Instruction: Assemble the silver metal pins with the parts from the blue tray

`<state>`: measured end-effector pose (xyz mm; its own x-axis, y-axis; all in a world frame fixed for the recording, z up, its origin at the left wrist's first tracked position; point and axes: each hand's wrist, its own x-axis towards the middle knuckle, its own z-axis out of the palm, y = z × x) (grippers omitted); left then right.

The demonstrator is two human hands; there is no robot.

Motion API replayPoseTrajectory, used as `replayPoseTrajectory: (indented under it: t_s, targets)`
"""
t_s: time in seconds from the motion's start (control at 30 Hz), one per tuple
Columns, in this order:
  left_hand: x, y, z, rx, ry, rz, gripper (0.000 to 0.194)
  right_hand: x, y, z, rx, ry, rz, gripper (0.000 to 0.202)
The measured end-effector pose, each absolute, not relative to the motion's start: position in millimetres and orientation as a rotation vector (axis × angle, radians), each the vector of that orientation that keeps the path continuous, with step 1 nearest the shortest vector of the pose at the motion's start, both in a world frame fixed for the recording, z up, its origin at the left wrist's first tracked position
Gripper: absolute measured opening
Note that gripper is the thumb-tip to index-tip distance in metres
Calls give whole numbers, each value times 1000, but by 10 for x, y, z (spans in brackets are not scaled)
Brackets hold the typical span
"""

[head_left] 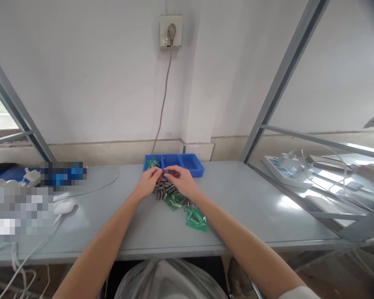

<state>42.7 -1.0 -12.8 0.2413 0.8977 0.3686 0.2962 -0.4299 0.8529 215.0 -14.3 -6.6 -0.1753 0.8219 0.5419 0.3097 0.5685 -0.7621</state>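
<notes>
My left hand (pixel 149 181) and my right hand (pixel 182 182) meet over the table, just in front of a blue three-part bin (pixel 193 165). Between the right fingertips shows a small dark metal part (pixel 166 170), too small to name. The left fingers are pinched close beside it; what they hold is hidden. Under the hands lies a heap of short grey metal cylinders (pixel 162 192), mixed with green plastic packets (pixel 173 202). Nearer to me, by my right forearm, a separate green packet (pixel 196 219) with small pieces lies flat.
Green packets (pixel 152 163) fill the bin's left compartment. At the left, a white adapter (pixel 65 208) and cables lie on the grey table (pixel 237 199). A plugged cord (pixel 165 91) hangs down the wall. Beyond a metal frame post (pixel 280 87) stand other white devices (pixel 286 170).
</notes>
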Motion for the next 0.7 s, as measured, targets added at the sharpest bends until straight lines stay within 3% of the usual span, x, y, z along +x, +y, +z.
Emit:
replayPoseTrajectory:
  t_s: [0.17, 0.37, 0.5, 0.7]
  targets:
    - [387, 14, -135, 1910, 1265, 1281, 27, 2241, 26, 21, -1000, -1839, 341, 23]
    - [380, 16, -165, 1955, 1330, 1272, 28, 2241, 513, 199, -1556, -1966, 92, 28]
    - [384, -15, -137, 1982, 1338, 1267, 26, 2088, 826, 231, -1858, -2120, 23, 30]
    - [389, -35, -119, 2018, 1328, 1236, 25, 1935, 1135, 150, -1961, -2171, -19, 27]
